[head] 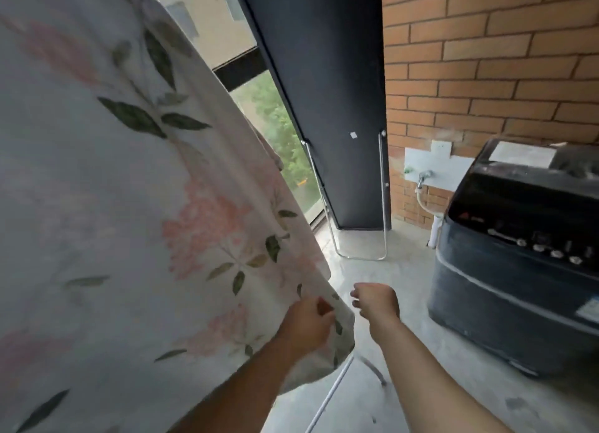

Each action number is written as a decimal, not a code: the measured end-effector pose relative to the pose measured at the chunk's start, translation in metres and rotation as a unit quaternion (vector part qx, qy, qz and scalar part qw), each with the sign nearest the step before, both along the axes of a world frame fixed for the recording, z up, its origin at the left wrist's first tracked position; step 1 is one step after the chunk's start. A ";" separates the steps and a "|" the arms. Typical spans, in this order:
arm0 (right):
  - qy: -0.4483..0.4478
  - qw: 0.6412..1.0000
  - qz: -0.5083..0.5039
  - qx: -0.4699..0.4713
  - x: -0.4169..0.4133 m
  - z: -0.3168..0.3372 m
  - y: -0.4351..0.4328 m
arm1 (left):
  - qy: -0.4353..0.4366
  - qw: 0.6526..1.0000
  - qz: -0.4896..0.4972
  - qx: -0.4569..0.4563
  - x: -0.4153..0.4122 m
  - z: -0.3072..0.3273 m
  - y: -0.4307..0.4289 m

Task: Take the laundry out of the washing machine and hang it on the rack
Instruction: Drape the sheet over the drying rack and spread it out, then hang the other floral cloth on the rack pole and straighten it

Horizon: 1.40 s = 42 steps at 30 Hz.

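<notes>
Your left hand [306,324] pinches the lower right corner of the sheet [107,206], fingers closed on the hem, with the cloth bunching a little below your wrist. The sheet fills the left half of your view and hangs down in a broad, mostly flat sweep; its top runs out of frame, so you cannot tell what it hangs from. It is white to pale grey, printed with soft pink flower clusters and dark green leaves on thin stems, and the print looks faded and blurred toward the left. Its right edge falls in a slanted line from the top of the view down to your left hand. Your right hand [376,300] is just beside that corner, apart from the cloth, fingers curled loosely inward and holding nothing. Below your hands a thin metal rack leg [334,387] shows under the sheet's corner, standing on the concrete floor [405,270]. The washer [518,264] stands well to your right against the brick wall [486,60], dark-bodied, lid down, with a row of buttons on its front panel. A tap [424,176] with a hose sits on the wall just beside it. A dark panel [330,108] with a chrome frame [363,256] at its foot stands ahead, beside the window [278,134].
</notes>
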State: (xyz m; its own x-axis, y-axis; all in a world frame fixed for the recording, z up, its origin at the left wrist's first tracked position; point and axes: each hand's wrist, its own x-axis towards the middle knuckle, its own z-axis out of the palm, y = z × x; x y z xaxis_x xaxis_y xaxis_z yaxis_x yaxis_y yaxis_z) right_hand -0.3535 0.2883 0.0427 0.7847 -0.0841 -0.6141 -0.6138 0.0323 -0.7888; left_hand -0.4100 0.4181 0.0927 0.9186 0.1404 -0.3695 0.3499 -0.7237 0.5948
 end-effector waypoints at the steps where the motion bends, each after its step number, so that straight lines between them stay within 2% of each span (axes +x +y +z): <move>1: -0.020 1.000 0.019 -0.004 0.010 0.031 -0.006 | -0.029 0.998 -0.023 0.044 0.010 0.035 -0.006; 4: -0.060 0.996 0.054 -0.026 0.038 0.091 -0.011 | -0.143 0.972 -0.089 0.161 0.037 0.109 -0.016; 7: -0.086 0.993 0.086 -0.011 0.063 0.122 -0.007 | -0.198 0.944 -0.125 0.234 0.054 0.151 -0.013; 15: -0.105 0.984 0.147 -0.014 0.095 0.144 0.012 | -0.240 0.865 -0.216 0.383 0.068 0.162 0.024; 23: -0.128 0.975 0.172 -0.049 0.140 0.166 0.033 | -0.295 0.809 -0.221 0.457 0.118 0.189 0.053; 28: -0.149 0.960 0.239 -0.001 0.181 0.173 0.051 | -0.274 0.815 -0.209 0.466 0.154 0.192 0.051; 31: -0.163 0.937 0.307 0.046 0.204 0.171 0.062 | -0.240 0.824 -0.207 0.469 0.164 0.196 0.046; 33: -0.156 0.908 0.375 0.100 0.234 0.165 0.072 | -0.221 0.826 -0.188 0.484 0.181 0.196 0.041; 37: -0.121 0.857 0.467 0.182 0.287 0.155 0.091 | -0.184 0.856 -0.070 0.478 0.207 0.198 0.029; 40: -0.104 0.839 0.501 0.186 0.314 0.159 0.099 | -0.172 0.867 0.002 0.468 0.216 0.204 0.018; 42: -0.086 0.818 0.541 0.178 0.328 0.161 0.106 | -0.166 0.861 0.028 0.479 0.223 0.208 0.010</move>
State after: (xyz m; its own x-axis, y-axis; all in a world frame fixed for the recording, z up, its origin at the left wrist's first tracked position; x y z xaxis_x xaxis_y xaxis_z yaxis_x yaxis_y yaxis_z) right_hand -0.0250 0.3942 0.2040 0.3587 0.8763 -0.3215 -0.3171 -0.2096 -0.9249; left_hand -0.1870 0.4276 0.3003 0.9328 0.2829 0.2232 0.3266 -0.9255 -0.1918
